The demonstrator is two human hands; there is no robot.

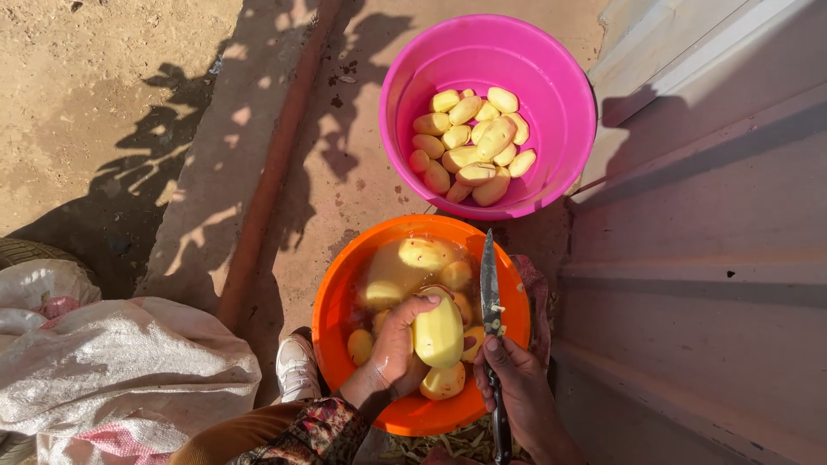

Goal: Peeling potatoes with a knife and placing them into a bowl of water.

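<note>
My left hand (394, 349) grips a peeled yellow potato (438, 333) over an orange basin (338, 288) that holds murky water and several more potatoes. My right hand (517, 387) holds a knife (491, 297) by its handle, blade pointing away, just right of the potato. Beyond the basin stands a pink bucket (564, 95) with several peeled potatoes in its bottom.
A white sack (121, 370) lies at the lower left. My white shoe (297, 366) rests beside the orange basin. A reddish pipe (271, 164) runs along the concrete ground. Grey steps (698, 258) rise on the right. Potato peelings (448, 443) lie below the basin.
</note>
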